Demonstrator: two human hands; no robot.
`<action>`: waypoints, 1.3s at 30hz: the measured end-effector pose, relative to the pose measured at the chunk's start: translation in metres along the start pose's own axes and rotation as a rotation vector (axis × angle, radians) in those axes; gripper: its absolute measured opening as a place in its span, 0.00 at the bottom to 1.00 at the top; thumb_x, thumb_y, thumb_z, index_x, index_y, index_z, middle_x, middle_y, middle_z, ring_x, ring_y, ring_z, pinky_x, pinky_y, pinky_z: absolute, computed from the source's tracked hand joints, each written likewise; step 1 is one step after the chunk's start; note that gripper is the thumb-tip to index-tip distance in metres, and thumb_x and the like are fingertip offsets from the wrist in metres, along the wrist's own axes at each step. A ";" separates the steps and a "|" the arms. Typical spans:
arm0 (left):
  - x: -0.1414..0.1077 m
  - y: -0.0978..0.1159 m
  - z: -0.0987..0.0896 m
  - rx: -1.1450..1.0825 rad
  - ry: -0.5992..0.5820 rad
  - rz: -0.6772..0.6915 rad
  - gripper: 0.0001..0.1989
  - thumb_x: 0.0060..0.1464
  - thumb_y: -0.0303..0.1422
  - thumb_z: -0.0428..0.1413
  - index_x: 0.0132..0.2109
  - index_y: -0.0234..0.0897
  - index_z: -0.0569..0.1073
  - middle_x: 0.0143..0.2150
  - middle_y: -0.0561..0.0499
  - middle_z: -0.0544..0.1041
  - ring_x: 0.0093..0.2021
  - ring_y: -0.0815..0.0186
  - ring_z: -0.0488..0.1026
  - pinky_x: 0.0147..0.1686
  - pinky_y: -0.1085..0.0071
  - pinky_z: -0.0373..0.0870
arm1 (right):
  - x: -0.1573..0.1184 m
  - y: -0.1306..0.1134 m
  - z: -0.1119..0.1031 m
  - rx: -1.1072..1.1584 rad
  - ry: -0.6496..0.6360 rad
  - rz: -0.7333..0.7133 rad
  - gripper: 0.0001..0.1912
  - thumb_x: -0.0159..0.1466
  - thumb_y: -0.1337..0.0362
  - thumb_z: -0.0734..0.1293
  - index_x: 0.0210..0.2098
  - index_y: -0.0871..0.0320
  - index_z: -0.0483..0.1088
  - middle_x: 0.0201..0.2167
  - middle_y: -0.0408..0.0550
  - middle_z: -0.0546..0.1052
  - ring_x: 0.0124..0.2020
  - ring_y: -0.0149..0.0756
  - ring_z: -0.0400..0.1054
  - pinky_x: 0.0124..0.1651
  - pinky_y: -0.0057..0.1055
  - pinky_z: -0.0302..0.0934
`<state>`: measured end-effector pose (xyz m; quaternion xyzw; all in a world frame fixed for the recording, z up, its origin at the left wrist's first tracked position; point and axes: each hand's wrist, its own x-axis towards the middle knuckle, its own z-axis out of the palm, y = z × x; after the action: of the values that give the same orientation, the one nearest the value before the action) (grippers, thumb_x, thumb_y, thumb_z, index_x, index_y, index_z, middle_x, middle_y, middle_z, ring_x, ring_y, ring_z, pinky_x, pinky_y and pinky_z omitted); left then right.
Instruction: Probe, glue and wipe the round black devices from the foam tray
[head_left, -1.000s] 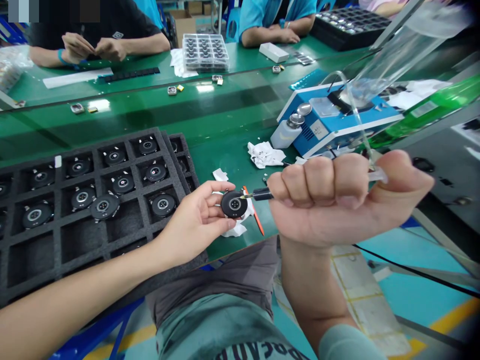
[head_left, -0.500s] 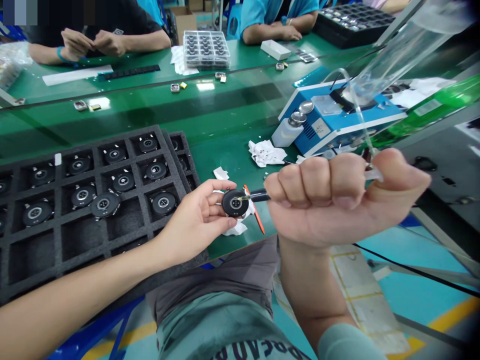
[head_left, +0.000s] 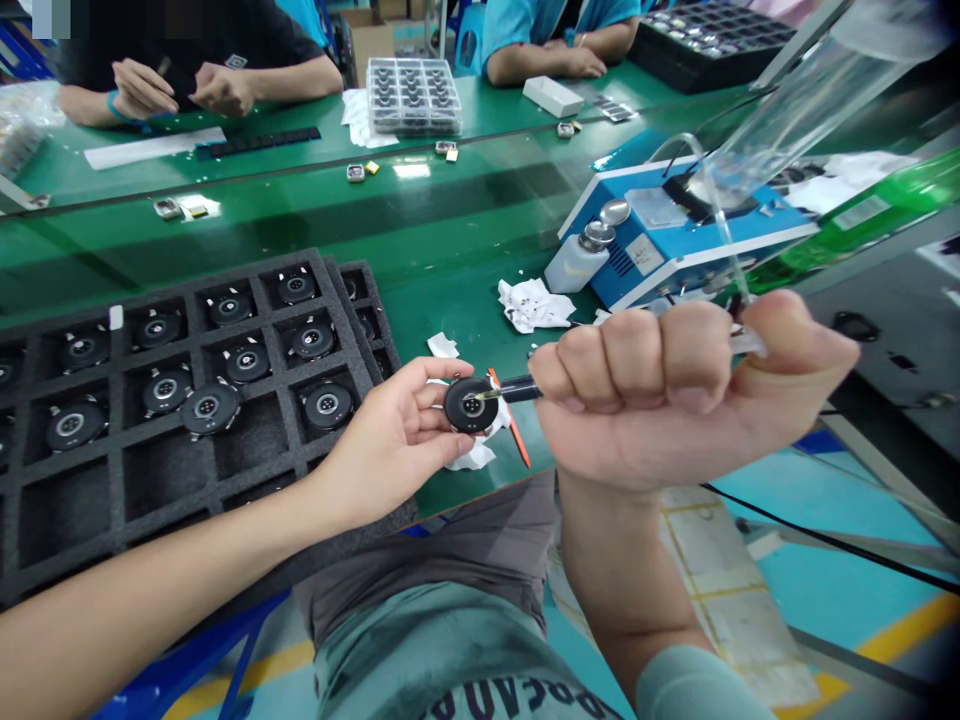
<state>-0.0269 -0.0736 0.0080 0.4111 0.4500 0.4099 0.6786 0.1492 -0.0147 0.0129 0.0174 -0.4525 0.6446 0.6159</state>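
My left hand point(head_left: 382, 445) is closed around the edge of a round black smartwatch body point(head_left: 471, 405), back side up with its sensor ring showing. Wrapped in a fist, my right hand point(head_left: 675, 395) grips a dark dispensing syringe point(head_left: 520, 388), most of it hidden by the fingers. Its thin needle reaches over the watch back near the sensor ring; whether the tip touches cannot be made out. From the top of the fist, a clear tube rises toward a blue dispenser machine point(head_left: 637, 240). Just beyond the watch lies an orange stick point(head_left: 516, 435) beside white tissue.
To the left, a dark foam tray point(head_left: 124, 440) carries several watch bodies, one resting across a divider. Crumpled tissue point(head_left: 534, 305) and a pump bottle point(head_left: 576, 262) stand ahead. A green bottle point(head_left: 870, 215) is at right. Across the bench, two people sit near a clear compartment box point(head_left: 414, 95).
My hands, the watch and the syringe hold nearly still. Small parts on the strip beyond have shifted slightly right. The hands of the person at far left have moved apart.
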 end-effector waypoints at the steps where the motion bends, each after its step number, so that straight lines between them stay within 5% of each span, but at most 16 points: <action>1: 0.000 0.000 0.000 0.001 0.000 0.001 0.25 0.48 0.18 0.64 0.52 0.37 0.69 0.43 0.50 0.82 0.39 0.68 0.80 0.41 0.71 0.75 | 0.000 0.000 0.000 0.006 -0.002 0.000 0.32 0.69 0.46 0.60 0.15 0.54 0.46 0.12 0.34 0.43 0.13 0.25 0.36 0.19 0.32 0.43; 19: 0.001 -0.001 -0.001 0.031 -0.009 0.020 0.25 0.49 0.19 0.64 0.53 0.37 0.68 0.42 0.50 0.80 0.39 0.68 0.79 0.39 0.71 0.75 | -0.002 -0.003 -0.003 0.070 -0.056 0.070 0.30 0.67 0.51 0.63 0.14 0.55 0.49 0.11 0.35 0.47 0.14 0.25 0.40 0.19 0.31 0.47; 23: 0.001 -0.001 -0.002 0.044 -0.008 0.016 0.25 0.50 0.20 0.64 0.54 0.36 0.68 0.43 0.50 0.80 0.39 0.68 0.79 0.39 0.71 0.75 | -0.005 -0.006 -0.001 0.089 0.031 0.127 0.31 0.66 0.54 0.65 0.15 0.55 0.47 0.13 0.35 0.48 0.15 0.25 0.40 0.22 0.31 0.48; 39: 0.001 0.000 -0.003 0.060 -0.008 0.019 0.25 0.50 0.21 0.65 0.54 0.36 0.68 0.43 0.50 0.79 0.38 0.69 0.78 0.38 0.72 0.76 | -0.004 -0.004 -0.006 0.072 -0.051 0.020 0.30 0.66 0.51 0.64 0.15 0.54 0.48 0.12 0.34 0.48 0.13 0.25 0.39 0.19 0.31 0.46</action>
<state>-0.0291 -0.0717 0.0068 0.4372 0.4555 0.4011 0.6637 0.1563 -0.0145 0.0090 0.0515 -0.4446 0.6659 0.5969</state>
